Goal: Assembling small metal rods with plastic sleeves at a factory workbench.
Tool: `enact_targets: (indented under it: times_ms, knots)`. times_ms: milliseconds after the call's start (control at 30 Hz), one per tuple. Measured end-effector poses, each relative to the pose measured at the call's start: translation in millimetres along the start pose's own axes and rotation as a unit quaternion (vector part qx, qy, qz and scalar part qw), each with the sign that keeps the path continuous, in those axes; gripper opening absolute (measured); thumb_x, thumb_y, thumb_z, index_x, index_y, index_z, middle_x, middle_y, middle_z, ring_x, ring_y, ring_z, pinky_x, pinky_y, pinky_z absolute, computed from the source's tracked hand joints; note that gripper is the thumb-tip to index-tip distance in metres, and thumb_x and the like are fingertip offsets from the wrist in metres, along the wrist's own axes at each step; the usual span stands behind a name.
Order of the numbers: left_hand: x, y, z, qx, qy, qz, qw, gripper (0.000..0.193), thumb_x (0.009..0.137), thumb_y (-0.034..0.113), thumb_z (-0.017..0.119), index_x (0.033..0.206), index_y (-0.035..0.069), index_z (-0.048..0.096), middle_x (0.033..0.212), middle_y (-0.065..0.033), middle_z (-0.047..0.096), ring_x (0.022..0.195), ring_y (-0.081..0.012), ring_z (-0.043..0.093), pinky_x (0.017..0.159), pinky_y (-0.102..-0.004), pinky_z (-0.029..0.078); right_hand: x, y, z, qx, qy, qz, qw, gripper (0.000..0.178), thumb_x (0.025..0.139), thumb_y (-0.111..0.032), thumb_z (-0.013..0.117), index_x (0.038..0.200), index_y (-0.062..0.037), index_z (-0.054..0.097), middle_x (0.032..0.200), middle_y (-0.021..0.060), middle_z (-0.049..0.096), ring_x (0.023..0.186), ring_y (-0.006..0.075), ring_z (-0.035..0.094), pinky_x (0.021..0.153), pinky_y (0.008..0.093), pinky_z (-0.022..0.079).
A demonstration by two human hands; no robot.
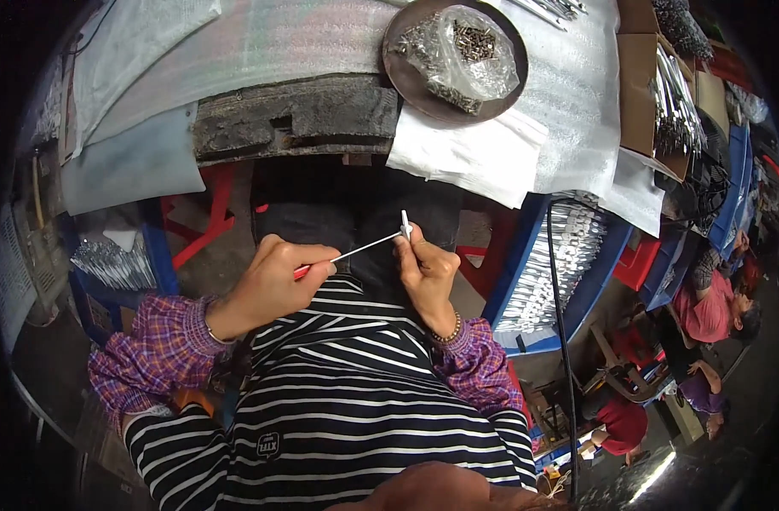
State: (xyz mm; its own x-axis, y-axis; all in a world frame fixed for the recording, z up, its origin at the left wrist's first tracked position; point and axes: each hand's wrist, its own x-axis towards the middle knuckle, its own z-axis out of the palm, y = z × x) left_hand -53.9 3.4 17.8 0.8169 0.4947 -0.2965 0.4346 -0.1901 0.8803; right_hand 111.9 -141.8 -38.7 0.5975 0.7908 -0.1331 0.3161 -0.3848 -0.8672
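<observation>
My left hand [278, 274] is closed round the red handle of a thin-shafted screwdriver [368, 248], whose shaft points right and slightly up. Its tip meets a small slim white piece [405, 223] pinched between the thumb and fingers of my right hand [429, 271]. The white piece stands nearly upright above the thumb; its lower part is hidden by the fingers. Both hands are held over my lap, in front of the striped shirt [347, 383].
Ahead, a round brown tray [395, 75] bears plastic bags of small metal parts beside white paper [470, 152] on the table. A blue crate [595, 300] of silvery parts stands right, another blue crate [162, 255] left. A black cable [563, 332] hangs right; people sit farther off.
</observation>
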Motion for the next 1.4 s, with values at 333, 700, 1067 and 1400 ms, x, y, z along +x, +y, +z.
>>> enact_targets:
  times_ms: [333,700,1067,1400]
  knots:
    - [-6.4,19.2,-3.6,0.213,-0.043,0.060,0.974,0.023,0.079,0.012,0.064,0.100,0.003,0.064,0.063,-0.0091,0.059,0.051,-0.0246,0.059,0.047,-0.0344,0.048,0.6,-4.0,0.0,0.010,0.006,-0.011,1.000,0.012,0.082,-0.001,0.065,0.089,0.0075,0.068,0.052,0.0068,0.059,0.045,0.0046,0.052,0.041,0.0210,0.039]
    - [-17.4,37.9,-14.0,0.058,-0.005,0.024,0.998,0.033,0.076,0.003,0.064,0.109,0.003,0.062,0.074,-0.0132,0.059,0.056,-0.0251,0.056,0.051,-0.0318,0.044,-5.7,-8.0,-7.7,0.112,-0.031,0.115,0.986,0.023,0.085,-0.008,0.063,0.107,0.0011,0.065,0.063,0.0023,0.063,0.051,0.0033,0.054,0.046,0.0173,0.042]
    - [-18.4,35.2,-6.9,0.095,0.012,0.045,0.994,0.029,0.075,0.006,0.066,0.104,0.002,0.063,0.077,-0.0100,0.061,0.056,-0.0248,0.058,0.050,-0.0323,0.046,-4.0,-8.2,-8.4,0.128,-0.045,0.140,0.981,0.023,0.087,-0.009,0.062,0.108,0.0001,0.065,0.065,0.0031,0.065,0.052,0.0033,0.055,0.047,0.0173,0.045]
    - [-13.8,35.2,-8.8,0.099,0.010,0.054,0.994,0.029,0.075,0.003,0.065,0.104,0.002,0.064,0.074,-0.0117,0.059,0.053,-0.0226,0.054,0.047,-0.0318,0.041,-3.4,-7.2,-7.6,0.123,-0.042,0.129,0.983,0.024,0.086,-0.009,0.063,0.108,0.0012,0.065,0.065,0.0035,0.065,0.052,0.0035,0.056,0.047,0.0174,0.045]
